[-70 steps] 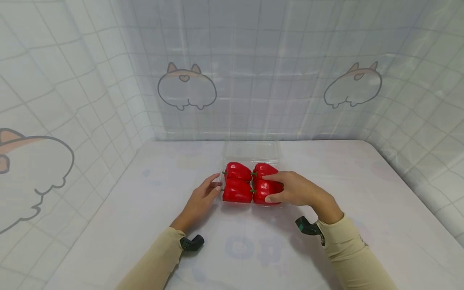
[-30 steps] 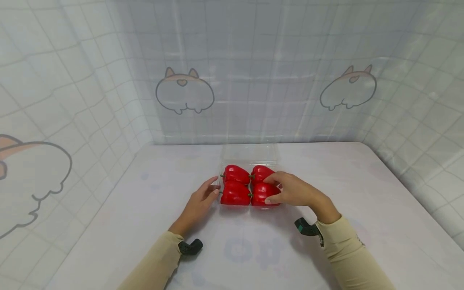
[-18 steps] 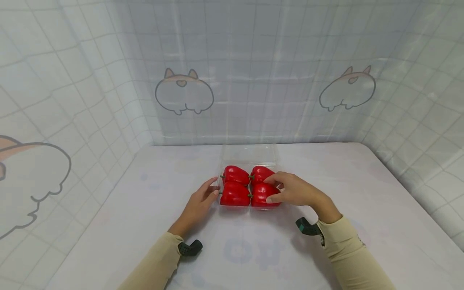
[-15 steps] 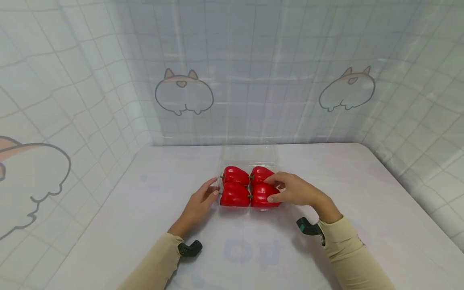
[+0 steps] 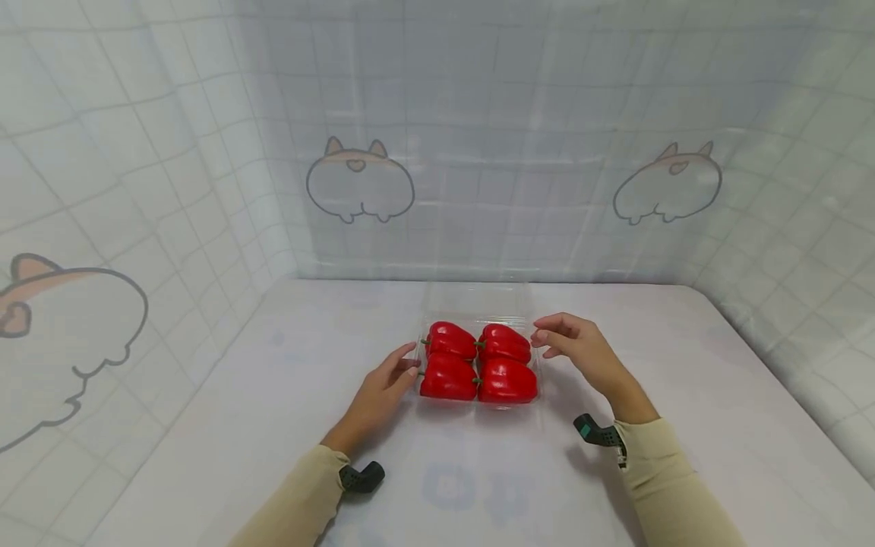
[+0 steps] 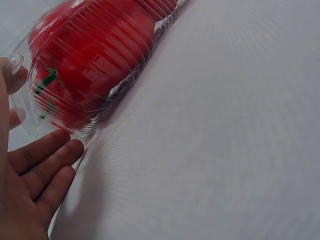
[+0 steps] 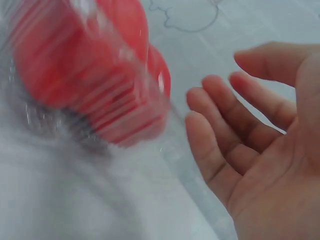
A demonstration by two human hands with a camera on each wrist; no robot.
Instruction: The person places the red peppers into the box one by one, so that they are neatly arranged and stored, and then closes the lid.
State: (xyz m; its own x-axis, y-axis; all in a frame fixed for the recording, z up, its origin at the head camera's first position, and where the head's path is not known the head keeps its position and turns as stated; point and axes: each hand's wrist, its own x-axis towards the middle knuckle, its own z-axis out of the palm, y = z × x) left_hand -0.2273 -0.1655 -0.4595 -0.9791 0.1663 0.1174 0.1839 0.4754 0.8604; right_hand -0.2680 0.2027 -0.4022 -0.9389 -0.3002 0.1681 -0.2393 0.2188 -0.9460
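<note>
Several red bell peppers with green stems, such as the front right pepper (image 5: 507,382), lie in two rows in a clear plastic clamshell container (image 5: 447,404). The container's lid (image 5: 476,300) is folded back behind it. My left hand (image 5: 374,393) rests against the container's left side. In the left wrist view, thumb and fingers (image 6: 42,172) lie relaxed at the ribbed wall and rim, not wrapped round it. Just off the container's right side, my right hand (image 5: 584,353) hovers with loosely bent fingers and nothing in it. The right wrist view shows the container blurred beside that hand.
A white table (image 5: 328,327) with faint printed marks lies under everything. Behind and at both sides hang white grid-patterned sheets (image 5: 478,228) with cartoon dog drawings. Each wrist wears a small black device, seen at the left wrist device (image 5: 362,477) and right wrist device (image 5: 596,431).
My right hand has let go of the front right pepper and moved up and right, off the container. The left hand stays at the left side. The head view has shifted slightly.
</note>
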